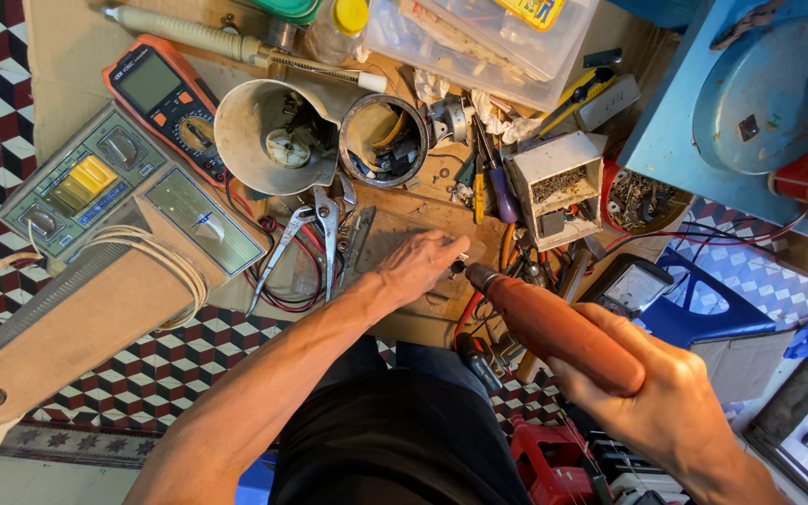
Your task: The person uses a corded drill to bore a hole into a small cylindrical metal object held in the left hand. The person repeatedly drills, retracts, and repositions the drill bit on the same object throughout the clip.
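A wooden surface (423,220) crowded with tools fills the view. At the left lies the biggest item, a beige device housing (95,271) with a grey-green panel carrying yellow square buttons and a pale cord looped over it. A clear plastic box (479,42) with a yellow label sits at the top edge. An orange-edged multimeter (165,98) lies above the housing, beside a white funnel-shaped part (268,136). The right hand (656,393), its grip wrapped tight, holds an orange rotary tool (554,327) whose tip points up-left. The left hand (418,266) rests on the surface, its fingertips pinching a small metal piece (461,258) right at the tool's tip. Metal pliers (315,234) lie just left of that hand.
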